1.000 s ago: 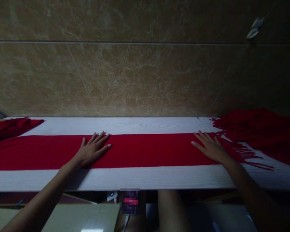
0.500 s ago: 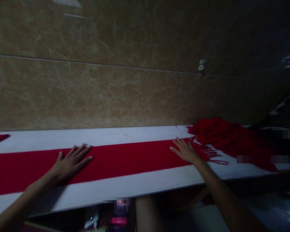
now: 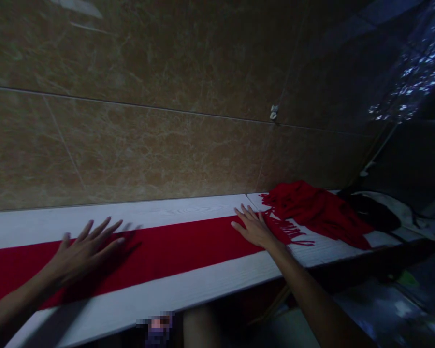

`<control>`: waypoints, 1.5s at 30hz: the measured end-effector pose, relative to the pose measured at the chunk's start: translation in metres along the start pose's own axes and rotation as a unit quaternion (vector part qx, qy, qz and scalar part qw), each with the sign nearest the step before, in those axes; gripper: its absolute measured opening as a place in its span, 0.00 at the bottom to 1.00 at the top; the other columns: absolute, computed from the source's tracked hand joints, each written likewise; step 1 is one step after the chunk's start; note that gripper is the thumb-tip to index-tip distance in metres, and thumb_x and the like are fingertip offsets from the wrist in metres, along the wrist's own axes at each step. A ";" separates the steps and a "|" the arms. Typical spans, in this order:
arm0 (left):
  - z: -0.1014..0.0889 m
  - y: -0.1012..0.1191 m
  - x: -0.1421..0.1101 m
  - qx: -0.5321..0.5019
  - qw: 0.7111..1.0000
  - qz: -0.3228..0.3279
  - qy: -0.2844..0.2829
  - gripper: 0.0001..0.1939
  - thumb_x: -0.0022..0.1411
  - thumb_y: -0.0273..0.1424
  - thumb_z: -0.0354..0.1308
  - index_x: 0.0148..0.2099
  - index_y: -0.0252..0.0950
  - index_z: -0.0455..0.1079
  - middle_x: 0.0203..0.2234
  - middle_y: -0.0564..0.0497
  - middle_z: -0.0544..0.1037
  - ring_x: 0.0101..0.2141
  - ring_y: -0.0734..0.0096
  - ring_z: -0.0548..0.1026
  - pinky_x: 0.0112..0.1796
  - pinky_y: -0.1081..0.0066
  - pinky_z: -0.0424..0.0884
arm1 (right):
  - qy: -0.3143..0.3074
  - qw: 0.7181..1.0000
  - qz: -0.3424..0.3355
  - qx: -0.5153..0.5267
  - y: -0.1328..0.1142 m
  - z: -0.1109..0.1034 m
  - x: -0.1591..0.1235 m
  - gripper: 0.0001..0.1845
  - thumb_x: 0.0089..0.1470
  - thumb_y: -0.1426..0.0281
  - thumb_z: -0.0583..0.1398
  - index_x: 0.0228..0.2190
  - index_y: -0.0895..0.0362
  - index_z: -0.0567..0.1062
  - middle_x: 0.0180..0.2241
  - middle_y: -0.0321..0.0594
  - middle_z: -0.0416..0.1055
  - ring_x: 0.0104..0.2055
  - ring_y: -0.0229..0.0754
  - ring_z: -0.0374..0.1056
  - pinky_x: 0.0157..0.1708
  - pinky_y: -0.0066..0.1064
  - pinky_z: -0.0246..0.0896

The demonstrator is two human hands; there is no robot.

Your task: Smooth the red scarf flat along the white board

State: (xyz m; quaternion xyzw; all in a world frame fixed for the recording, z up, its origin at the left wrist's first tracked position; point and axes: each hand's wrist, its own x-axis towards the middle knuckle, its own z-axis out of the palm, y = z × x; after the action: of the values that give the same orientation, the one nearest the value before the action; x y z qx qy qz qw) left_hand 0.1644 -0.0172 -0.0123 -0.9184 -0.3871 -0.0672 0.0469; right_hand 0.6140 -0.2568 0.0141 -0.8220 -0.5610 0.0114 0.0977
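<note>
A long red scarf [image 3: 181,247] lies stretched flat along a white wood-grain tabletop [image 3: 217,275], its fringed end toward the right. Above its left part hovers my left hand [image 3: 81,253], fingers spread, with a shadow on the cloth beneath it. My right hand [image 3: 253,228] rests flat on the scarf close to the fringe, fingers apart. Neither hand grips anything. Just beyond the fringe a second red fringed cloth [image 3: 311,208] sits in a crumpled heap. The scarf's left end runs out of view.
Behind the tabletop rises a brown marbled tile wall [image 3: 148,145] with a small white fitting [image 3: 274,112]. A black and white item [image 3: 379,212] lies right of the heap. Below the front edge, my leg [image 3: 199,328] shows.
My left hand has lifted off the scarf; its shadow now stands apart from the fingers. My right hand stays near the fringe. The view has turned to the right.
</note>
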 end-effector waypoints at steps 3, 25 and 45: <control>-0.016 0.069 0.027 -0.057 0.998 0.005 -0.035 0.33 0.74 0.45 0.43 0.76 0.42 0.57 0.74 0.44 0.49 0.74 0.36 0.42 0.65 0.25 0.45 | -0.007 0.997 -0.070 0.037 -0.037 0.002 -0.002 0.39 0.71 0.46 0.49 0.73 0.51 0.56 0.77 0.46 0.40 0.79 0.56 0.32 0.73 0.63 0.30; -0.004 0.163 0.123 -0.462 0.883 -0.001 0.087 0.22 0.60 0.47 0.48 0.22 0.41 0.46 0.18 0.58 0.48 0.22 0.76 0.49 0.26 0.70 0.46 | 0.192 0.938 -0.102 0.270 -0.090 0.055 0.096 0.28 0.60 0.58 0.54 0.15 0.51 0.49 0.18 0.30 0.42 0.21 0.35 0.46 0.25 0.33 0.38; 0.009 0.156 0.116 -0.453 0.890 0.012 0.052 0.21 0.61 0.43 0.50 0.22 0.40 0.49 0.18 0.58 0.50 0.23 0.76 0.51 0.27 0.69 0.47 | 0.121 0.933 -0.154 0.303 -0.093 0.052 0.085 0.27 0.55 0.52 0.54 0.16 0.50 0.48 0.18 0.31 0.43 0.21 0.35 0.45 0.24 0.33 0.39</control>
State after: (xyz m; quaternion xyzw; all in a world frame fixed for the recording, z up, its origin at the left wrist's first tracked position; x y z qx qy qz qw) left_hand 0.3569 -0.0429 -0.0075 -0.8395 -0.3010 -0.2828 -0.3531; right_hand 0.5533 -0.1380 -0.0133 -0.6522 -0.6341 0.0658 0.4101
